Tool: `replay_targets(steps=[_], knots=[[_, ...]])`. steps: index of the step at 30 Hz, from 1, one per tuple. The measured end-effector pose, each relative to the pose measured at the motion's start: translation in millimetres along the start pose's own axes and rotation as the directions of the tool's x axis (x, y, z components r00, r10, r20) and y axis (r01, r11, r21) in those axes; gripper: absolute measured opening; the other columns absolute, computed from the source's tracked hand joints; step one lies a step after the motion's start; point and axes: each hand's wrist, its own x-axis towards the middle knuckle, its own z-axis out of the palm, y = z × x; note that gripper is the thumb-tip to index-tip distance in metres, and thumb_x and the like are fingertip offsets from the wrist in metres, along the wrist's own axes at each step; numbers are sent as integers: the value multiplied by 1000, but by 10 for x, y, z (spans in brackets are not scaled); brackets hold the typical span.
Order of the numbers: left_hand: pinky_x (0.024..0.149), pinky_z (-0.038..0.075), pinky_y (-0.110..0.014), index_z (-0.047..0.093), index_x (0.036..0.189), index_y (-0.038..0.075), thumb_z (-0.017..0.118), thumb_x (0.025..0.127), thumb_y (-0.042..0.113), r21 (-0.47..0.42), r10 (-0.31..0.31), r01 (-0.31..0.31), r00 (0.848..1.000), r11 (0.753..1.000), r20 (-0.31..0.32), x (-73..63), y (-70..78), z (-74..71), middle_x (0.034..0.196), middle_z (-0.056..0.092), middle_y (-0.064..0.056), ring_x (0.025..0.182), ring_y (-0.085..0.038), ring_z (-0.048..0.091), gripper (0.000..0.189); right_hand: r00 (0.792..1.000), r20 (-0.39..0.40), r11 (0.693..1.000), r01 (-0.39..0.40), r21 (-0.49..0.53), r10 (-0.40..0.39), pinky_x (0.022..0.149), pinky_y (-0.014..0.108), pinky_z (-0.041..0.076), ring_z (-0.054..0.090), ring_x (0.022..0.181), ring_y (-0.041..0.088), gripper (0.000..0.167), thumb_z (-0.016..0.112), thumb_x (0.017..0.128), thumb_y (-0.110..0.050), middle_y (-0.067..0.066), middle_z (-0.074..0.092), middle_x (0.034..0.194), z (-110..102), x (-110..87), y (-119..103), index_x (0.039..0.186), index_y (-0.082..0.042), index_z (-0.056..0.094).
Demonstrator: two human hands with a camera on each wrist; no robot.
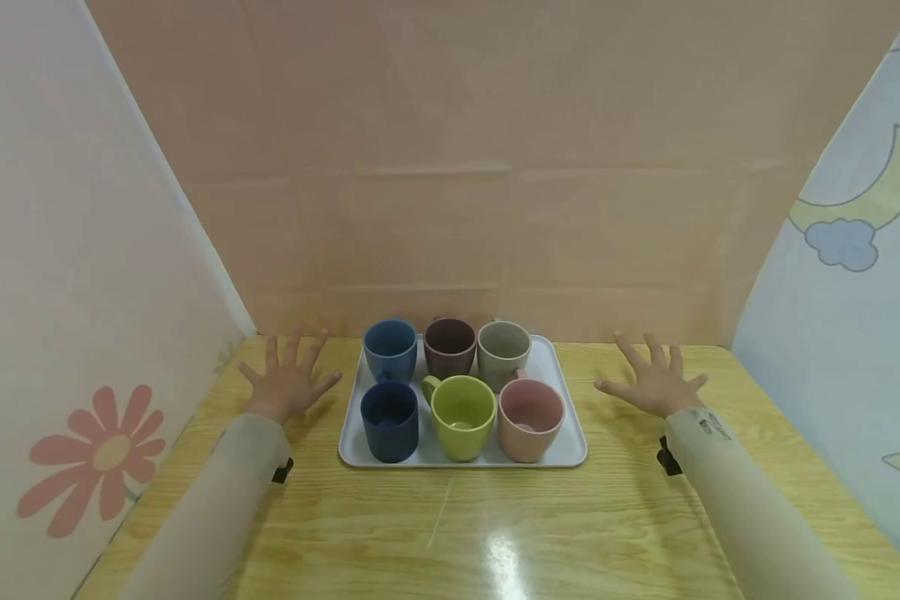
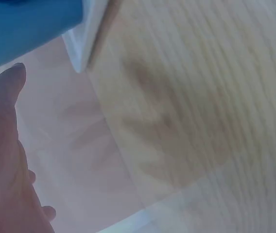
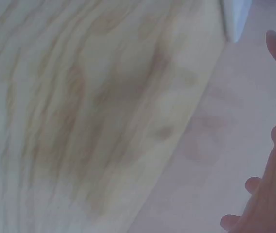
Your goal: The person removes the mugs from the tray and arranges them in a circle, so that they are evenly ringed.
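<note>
Head view, near to far from where I stand: two pale sleeves (image 1: 202,508) (image 1: 757,517) reach in over a wood-grain table (image 1: 360,533), with a bright glare spot on its near part. Small black fittings (image 1: 282,471) (image 1: 669,457) show at both wrists.

Left hand (image 1: 285,387): fingers straight and fanned, nothing held, off the tray's left side. Right hand (image 1: 656,385): same, fingers spread, nothing held, off the right side. Wrist views show hand shadows on the wood.

White tray (image 1: 570,437) sits flat between the hands, touching neither. It carries six mugs, all upright, two rows of three.

Front row, left to right: navy mug (image 1: 390,425); yellow-green mug (image 1: 461,421), handle toward back left; pink mug (image 1: 528,425), handle to the back. Can't tell if these touch each other.

Back row, left to right: blue mug (image 1: 390,354), brown mug (image 1: 450,348), grey mug (image 1: 501,354); fronts partly hidden by the front row.

Beyond: creased peach-tan backdrop (image 1: 495,208) behind the table. Side panels are printed: pink flower (image 1: 111,452) on the left, yellow moon (image 1: 877,187) with a blue cloud (image 1: 842,244) on the right.
</note>
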Motion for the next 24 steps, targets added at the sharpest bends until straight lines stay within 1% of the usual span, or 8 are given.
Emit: replay_targets(steps=[3,6,8,10,12,14,19,24], knots=[[94,-9,-90,1,164,26,37,100,69,-44,12,-13,1000,999,-22,-24,6,-21,167,-15,-22,146,-58,-16,86,997,-46,997,57,43,-55,84,96,0,-10,142,65,96,52,92,-73,26,-12,166,-33,-61,-127,164,-34,1],[98,-3,-89,-1,164,21,42,104,60,-136,33,-46,995,990,-97,-74,26,-38,167,-12,-22,148,-57,-8,83,985,-126,981,134,141,-117,90,92,13,-5,145,61,86,51,99,-62,25,-8,166,-59,-147,-278,165,-31,5],[103,4,-86,1,164,15,47,106,49,-216,50,-87,984,972,-171,-113,51,-39,167,-7,-24,148,-57,0,82,971,-185,957,190,219,-150,93,89,20,0,145,59,80,51,103,-54,25,-3,165,-63,-216,-384,165,-25,10],[108,11,-82,2,163,10,50,106,41,-310,54,-126,972,943,-229,-154,73,-22,166,-3,-27,148,-57,6,81,953,-244,922,249,297,-179,95,85,25,8,144,57,75,53,105,-45,27,6,163,-53,-280,-489,163,-17,17],[111,16,-77,2,163,8,51,107,37,-407,46,-151,966,901,-256,-198,97,11,165,1,-30,148,-56,9,80,934,-295,881,305,361,-202,99,79,30,18,141,53,69,55,105,-39,28,16,159,-22,-336,-581,161,-12,24],[114,20,-72,3,163,4,49,108,35,-504,31,-154,969,850,-245,-245,108,66,164,5,-32,148,-54,13,78,915,-332,838,357,413,-227,101,73,36,27,139,50,63,57,105,-32,27,24,155,24,-387,-664,158,-10,30],[117,26,-62,6,161,-3,47,109,31,-697,2,-97,991,711,-136,-354,107,256,164,10,-30,149,-49,21,74,896,-305,740,440,508,-324,103,55,48,36,139,42,68,67,100,-16,17,31,155,168,-492,-822,158,-12,32],[119,26,-56,9,161,-1,47,110,28,-800,-30,26,999,599,9,-406,121,457,166,13,-26,150,-45,23,70,894,-228,688,444,573,-387,102,29,50,42,138,37,87,81,87,-9,12,35,157,314,-540,-921,158,-13,31]])
